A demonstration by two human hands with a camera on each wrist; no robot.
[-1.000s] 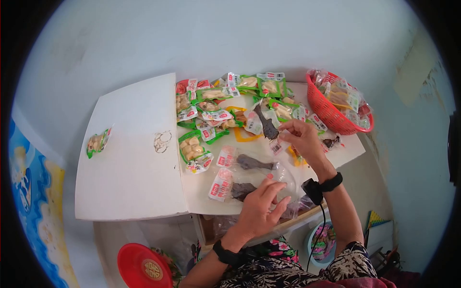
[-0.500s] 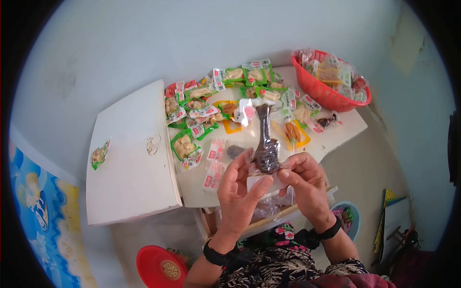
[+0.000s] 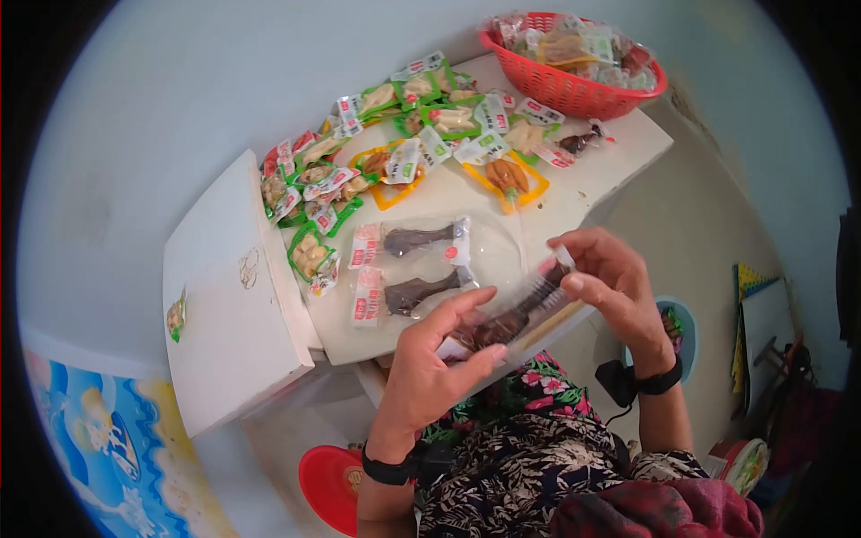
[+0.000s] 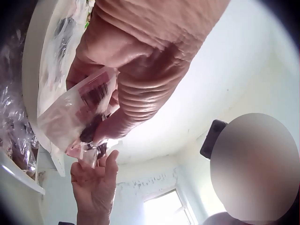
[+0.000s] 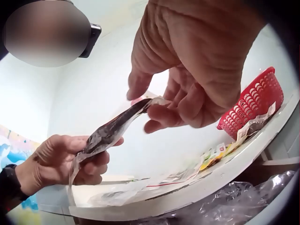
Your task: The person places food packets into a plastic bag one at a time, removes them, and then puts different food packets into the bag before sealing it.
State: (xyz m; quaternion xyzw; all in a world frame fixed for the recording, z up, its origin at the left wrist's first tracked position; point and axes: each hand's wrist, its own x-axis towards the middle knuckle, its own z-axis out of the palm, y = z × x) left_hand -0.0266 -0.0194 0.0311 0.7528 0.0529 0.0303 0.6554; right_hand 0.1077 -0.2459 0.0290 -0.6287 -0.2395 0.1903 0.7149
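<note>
A dark brown drumstick in a clear vacuum pack (image 3: pixel 516 318) slants between both hands near the table's front edge. My left hand (image 3: pixel 439 363) grips its thick end, thumb on top and fingers beneath, as the right wrist view also shows. At the narrow end my right hand (image 3: pixel 619 287) holds the pack's tip between thumb and curled fingers. In the left wrist view, a printed label with a barcode (image 4: pixel 96 96) shows on the pack. Two similar packed drumsticks, an upper one (image 3: pixel 419 238) and a lower one (image 3: pixel 420 291), lie side by side on the table (image 3: pixel 574 211).
Green-edged snack packs (image 3: pixel 311 255) pile along the table's back and left. A yellow-edged pack (image 3: pixel 507 179) and a small dark packed piece (image 3: pixel 581 139) lie to the right. A red basket (image 3: pixel 574 85) full of packs stands at the back. Below are a red basin (image 3: pixel 327 489) and blue tub (image 3: pixel 686 336).
The right hand brought the drumstick pack from over the pile to the left hand. Held upright by both hands half a second ago, it is now lowered and tilted. The head view has swung.
</note>
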